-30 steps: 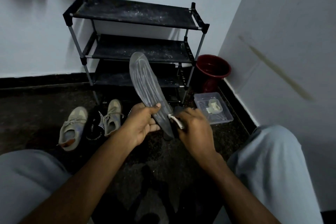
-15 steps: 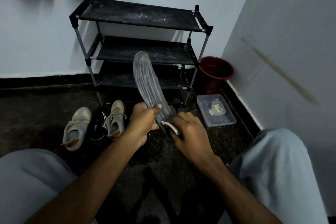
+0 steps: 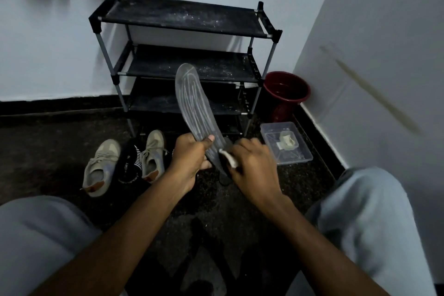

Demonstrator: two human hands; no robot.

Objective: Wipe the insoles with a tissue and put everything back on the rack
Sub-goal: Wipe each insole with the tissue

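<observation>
- Squarely in front of the rack (image 3: 180, 17), held above the floor (image 3: 48, 142), a grey insole (image 3: 192, 103) stands nearly upright. Its toe end leans up across the rack's middle and lower shelves.
- The left hand (image 3: 192, 154) grips the insole low down, on the side toward the rack's left leg. Its fingers are curled behind the insole and the thumb is pressed flat on its face.
- The right hand (image 3: 254, 163) sits at the other side of the heel end. Its fingers are curled round a small wad of white tissue (image 3: 228, 157), which touches the insole's lower edge just below the left thumb.
- The insole is long, slim and translucent grey, with pale lengthwise streaks and a lighter outline round the toe. It bows slightly along its length.
- A darker piece shows behind the heel end, between the hands; I cannot tell what it is.
- Before the rack's left leg lie beige shoes (image 3: 101, 168), with a black striped cloth (image 3: 129, 163) between them.
- Beside the rack's right leg stands a dark red bucket (image 3: 286, 94). In front of the bucket is a clear plastic box (image 3: 305, 155) with a pale scrap inside.
- The rack's shelves are black, dusted with pale specks.
</observation>
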